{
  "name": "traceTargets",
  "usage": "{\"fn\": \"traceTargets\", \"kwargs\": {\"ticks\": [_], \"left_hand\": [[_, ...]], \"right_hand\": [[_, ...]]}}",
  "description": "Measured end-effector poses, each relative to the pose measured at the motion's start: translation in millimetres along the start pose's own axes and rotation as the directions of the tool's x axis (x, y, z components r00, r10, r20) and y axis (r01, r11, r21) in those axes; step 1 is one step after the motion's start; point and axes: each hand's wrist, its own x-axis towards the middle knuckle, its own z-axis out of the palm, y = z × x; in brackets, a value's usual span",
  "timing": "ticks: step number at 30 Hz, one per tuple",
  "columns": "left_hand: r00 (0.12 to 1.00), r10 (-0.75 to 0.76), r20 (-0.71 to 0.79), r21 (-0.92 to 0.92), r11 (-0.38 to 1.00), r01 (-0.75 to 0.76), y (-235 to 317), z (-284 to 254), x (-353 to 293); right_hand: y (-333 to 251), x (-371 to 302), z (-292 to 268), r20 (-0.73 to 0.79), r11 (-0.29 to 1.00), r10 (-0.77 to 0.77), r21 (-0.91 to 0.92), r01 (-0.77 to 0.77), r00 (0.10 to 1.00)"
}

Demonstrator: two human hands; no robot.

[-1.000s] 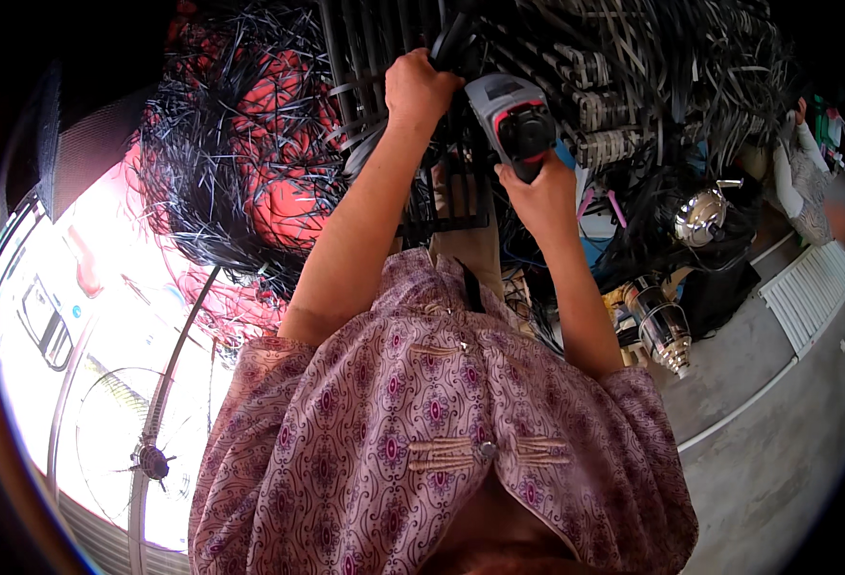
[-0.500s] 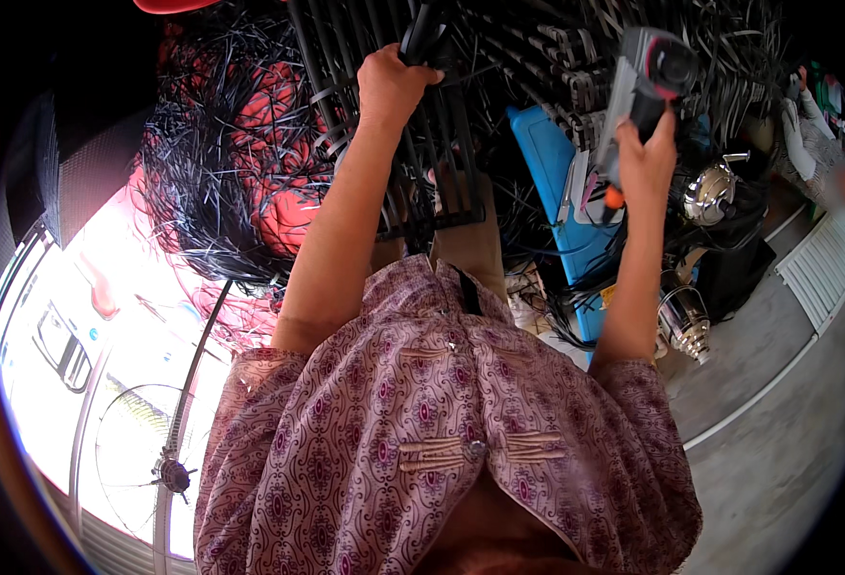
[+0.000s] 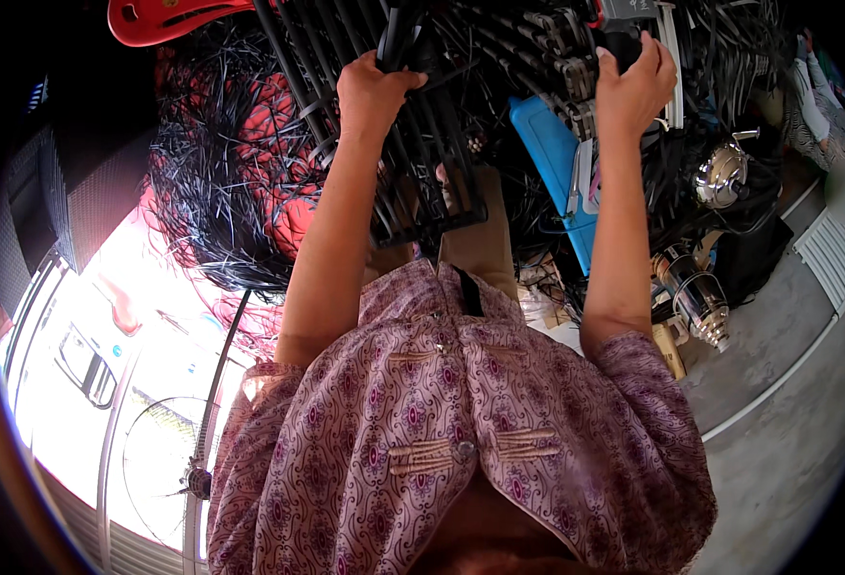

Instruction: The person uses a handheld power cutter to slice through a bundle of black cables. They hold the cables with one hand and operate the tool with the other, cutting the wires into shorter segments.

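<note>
My left hand [image 3: 370, 96] is closed on a dark, flat black piece [image 3: 399, 36] at the upper middle, its thumb pointing right. Beneath that hand lies a black frame of long parallel bars [image 3: 322, 67], with its lower end near my lap. At the upper right, my right hand [image 3: 638, 91] has its thumb and fingers around the black grip of a grey, black and red hand-held power tool [image 3: 628, 11]. Most of the tool is cut off by the top edge. Woven dark strips [image 3: 576, 77] lie just left of that hand.
A large tangle of black strips [image 3: 216, 144] over red material lies left. Right of the frame is a blue lid or tray [image 3: 542, 129] with small tools. Shiny metal vessels [image 3: 719, 177] stand at the right, near another person [image 3: 820, 105]. A fan [image 3: 195, 479] is at lower left.
My right hand has moved up and away with the tool, which now sits partly out of view. My left hand has shifted slightly left. The view has tilted, and more of a red object shows at the top left.
</note>
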Motion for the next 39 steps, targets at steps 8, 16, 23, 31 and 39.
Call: {"fn": "traceTargets", "kwargs": {"ticks": [8,16,23,31,39], "left_hand": [[0.998,-0.025,0.061,-0.014,1.000,0.026,6,-1,0],[0.998,-0.001,0.066,-0.061,0.998,0.005,0,-2,-1],[0.998,0.003,0.061,-0.043,0.999,0.000,1,-1,0],[0.995,-0.022,0.101,-0.065,0.997,0.028,-5,0,4],[0.997,0.006,0.077,-0.079,0.997,0.000,-7,-2,2]], "right_hand": [[-134,-56,27,0.982,0.017,0.014,0.186,-0.982,0.186],[-146,-66,22,0.996,-0.387,-0.004,0.083,-0.918,0.092],[-141,-75,30,0.999,-0.422,0.023,0.039,-0.906,0.032],[-137,-83,34,0.996,-0.516,-0.054,0.031,-0.856,0.068],[-135,-82,34,0.998,-0.511,-0.060,-0.027,-0.859,0.004]]}}
